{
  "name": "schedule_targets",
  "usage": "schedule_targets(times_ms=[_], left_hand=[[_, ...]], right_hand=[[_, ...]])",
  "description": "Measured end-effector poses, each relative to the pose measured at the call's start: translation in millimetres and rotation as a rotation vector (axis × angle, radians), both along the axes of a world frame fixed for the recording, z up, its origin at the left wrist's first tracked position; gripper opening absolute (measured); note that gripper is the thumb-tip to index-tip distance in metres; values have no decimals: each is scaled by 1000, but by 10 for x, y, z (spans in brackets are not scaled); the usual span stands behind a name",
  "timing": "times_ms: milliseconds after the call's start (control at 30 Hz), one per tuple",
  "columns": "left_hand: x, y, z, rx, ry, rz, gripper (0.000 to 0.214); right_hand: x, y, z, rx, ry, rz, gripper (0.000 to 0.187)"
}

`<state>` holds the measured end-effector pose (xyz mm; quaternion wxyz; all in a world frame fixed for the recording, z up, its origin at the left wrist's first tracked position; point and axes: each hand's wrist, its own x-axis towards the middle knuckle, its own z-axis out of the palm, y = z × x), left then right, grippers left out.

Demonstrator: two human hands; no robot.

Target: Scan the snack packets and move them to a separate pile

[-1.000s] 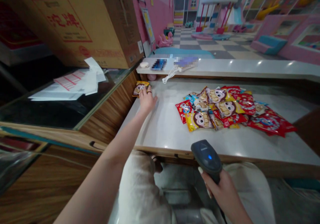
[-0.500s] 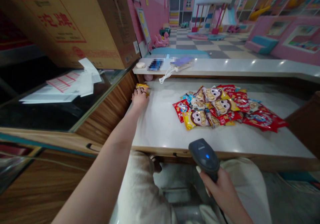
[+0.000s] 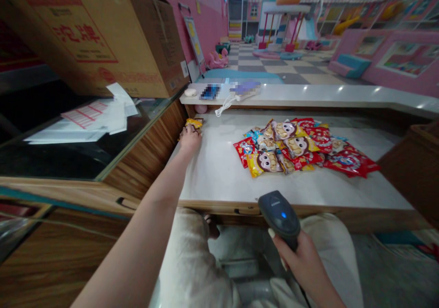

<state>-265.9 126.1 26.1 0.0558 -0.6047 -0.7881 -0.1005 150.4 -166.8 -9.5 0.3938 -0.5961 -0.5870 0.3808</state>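
My left hand [image 3: 190,138] is stretched out to the far left corner of the white counter, its fingers curled over a yellow snack packet [image 3: 194,123]. The hand covers most of that packet. Over my lap, my right hand [image 3: 297,251] is wrapped around the handle of a dark barcode scanner [image 3: 279,211] with a blue light on top. The scanner's head points forward, towards the counter's front edge. Beyond it lies a pile of snack packets [image 3: 297,147], red, yellow and blue, some printed with a cartoon monkey face.
A raised white ledge [image 3: 295,95] runs behind the counter, bearing a phone [image 3: 209,91], a purple device [image 3: 245,88] and a white cable [image 3: 224,105]. To the left, papers [image 3: 85,120] and a large cardboard box [image 3: 92,42] rest on a dark glass top. A brown object [image 3: 411,170] stands at right.
The view has shifted slightly, so the counter and pile appear a little further left. My left hand stays at the corner packet, and my right hand keeps the scanner in nearly the same place.
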Motion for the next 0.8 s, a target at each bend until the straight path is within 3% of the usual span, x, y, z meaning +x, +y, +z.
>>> schedule_targets(times_ms=[200, 333, 433, 533, 667, 733, 800], left_hand=[[-47, -383, -18, -71, 38, -125, 52], [-108, -458, 87, 2, -166, -122, 46], [-11, -510, 160, 226, -462, -159, 44], [273, -748, 134, 377, -915, -287, 49], [767, -1294, -42, 286, -1727, -327, 91], [965, -1513, -136, 230, -1957, -280, 105], [1114, -1624, -207, 204, -2058, -210, 107]], right_hand=[[-76, -42, 29, -68, 55, 79, 40], [-123, -81, 60, -49, 59, 89, 39], [-99, -89, 46, -46, 62, 80, 43], [-63, -77, 17, -47, 71, 76, 45], [-79, -47, 57, -28, 80, 90, 40], [-117, -27, 128, -23, 90, 105, 35], [-162, -5, 205, -44, 106, 123, 32]])
